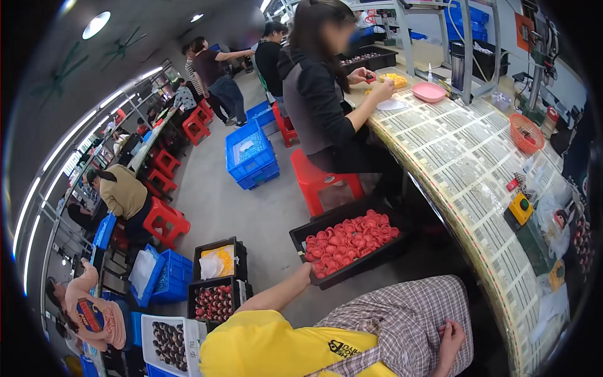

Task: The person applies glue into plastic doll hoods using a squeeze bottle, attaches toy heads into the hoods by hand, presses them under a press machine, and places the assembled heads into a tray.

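Observation:
My left hand [306, 274] reaches out to the near left corner of a black crate [344, 275], its fingers closed at the rim and partly hidden there. Inside the crate lies a heap of red cup-shaped parts [352, 242]. My right hand [451, 342] rests over the plaid apron [402, 311] on my lap, loosely curled with its fingers a little apart and nothing in it.
At right runs a long covered workbench [452, 144] bearing a pink dish [429, 92] and an orange basket [526, 133]. A co-worker [311, 94] sits on a red stool [323, 182]. Blue crates [251, 151] and a white bin [169, 345] stand on the left.

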